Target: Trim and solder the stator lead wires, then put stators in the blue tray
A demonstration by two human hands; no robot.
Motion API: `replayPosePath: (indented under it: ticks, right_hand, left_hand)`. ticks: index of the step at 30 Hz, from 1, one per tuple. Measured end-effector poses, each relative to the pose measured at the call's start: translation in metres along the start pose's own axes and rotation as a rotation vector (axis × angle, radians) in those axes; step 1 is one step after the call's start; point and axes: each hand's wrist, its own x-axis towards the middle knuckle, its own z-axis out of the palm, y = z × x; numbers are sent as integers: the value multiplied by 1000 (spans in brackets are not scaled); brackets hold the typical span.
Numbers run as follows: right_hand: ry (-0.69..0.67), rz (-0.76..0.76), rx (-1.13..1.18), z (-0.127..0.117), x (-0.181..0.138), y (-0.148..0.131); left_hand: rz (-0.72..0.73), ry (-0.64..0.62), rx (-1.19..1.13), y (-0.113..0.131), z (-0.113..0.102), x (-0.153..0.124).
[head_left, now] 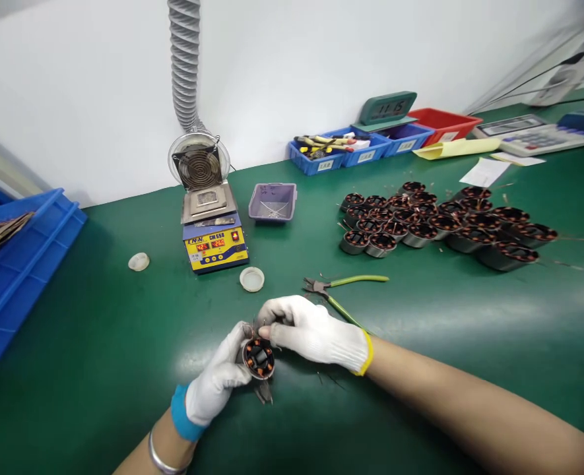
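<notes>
My left hand (218, 377), in a white glove with a blue cuff, is closed around a motor stator (259, 359). The stator is a round metal ring with copper windings and a black inner face, its open end tilted toward me. My right hand (304, 330), in a white glove with a yellow cuff, pinches at thin wire ends (253, 328) on the stator's upper edge. Just beyond the right hand lie cutting pliers (331, 285) with green handles, jaws apart.
Behind stands a solder pot (216, 241) under an exhaust hose (185, 63). Near it are a purple tray (272, 203) and two small white dishes, one a round dish (251, 279). Several stators (420, 232) stand at right. Blue bins (316, 161) line the wall; a blue crate (22, 277) is left.
</notes>
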Motion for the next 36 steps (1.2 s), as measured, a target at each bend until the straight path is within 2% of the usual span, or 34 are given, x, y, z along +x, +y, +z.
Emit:
replayPosePath:
  ticks: [5,8,11,14,17,19,21,25,31,34,36]
  right_hand:
    - [78,-6,-45,4,1,6]
    - [102,74,182,13,6,16]
    - [29,148,360,19,9,21]
    - [102,54,103,10,2,16]
    - [194,-238,-345,-4,-9,5]
    - [123,-420,-580,-9,-15,-2]
    - [22,-502,-759,-10,-16,-6]
    - [-80,-500,-1036,-3,-14,-11]
    - [-89,-438,-1345,11,-21,-13]
    - [-20,-460,-1384,16,-24,-9]
    - [-14,-431,-1315,16,-23,-7]
  left_hand:
    - [-2,63,90,7,8,9]
    - [37,80,128,8,6,14]
    - [33,49,108,6,1,14]
    - [11,25,64,7,-3,12]
    - [-27,13,55,8,-5,10]
    - [-47,8,53,9,-6,10]
    - [-67,-2,48,10,-7,10]
    - [-94,-23,60,11,-7,11]
    - [-77,-14,40,9,-6,10]
    - [-56,-14,11,6,-8,10]
    - [-61,-17,24,5,-8,9]
